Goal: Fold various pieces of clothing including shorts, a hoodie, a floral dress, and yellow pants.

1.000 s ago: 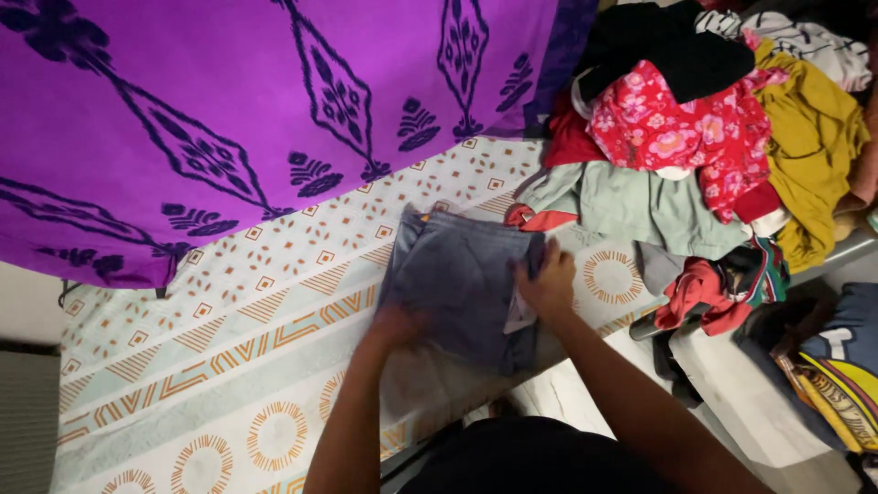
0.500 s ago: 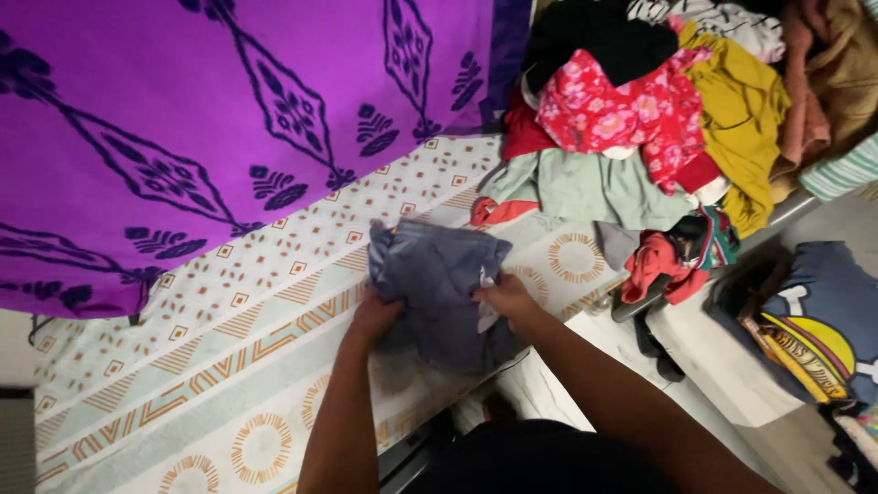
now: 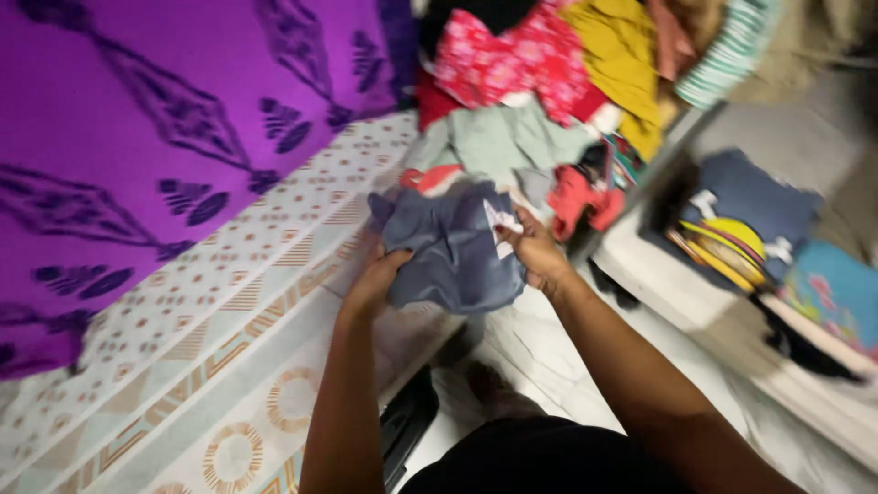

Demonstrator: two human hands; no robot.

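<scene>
Where the folded grey-blue garment (image 3: pixel 453 252) is lifted over the edge of the bed, a small white rectangular label (image 3: pixel 501 220) projects from its upper right fold, just beside the right hand's fingertips. The left hand (image 3: pixel 380 279) closes on the garment's left edge, fingers curled over the top and thumb beneath. The right hand (image 3: pixel 538 254) pinches the right edge next to the label, fingers narrow and wrapped around the fabric. Both grips hold the bundle between them, above the patterned bedsheet (image 3: pixel 210 320) with orange and pale green bands. A purple cloth (image 3: pixel 137 119) with dark diamond prints covers the far left. Behind the garment lies a pile of clothes (image 3: pixel 530 91): red floral, mustard and pale green pieces.
</scene>
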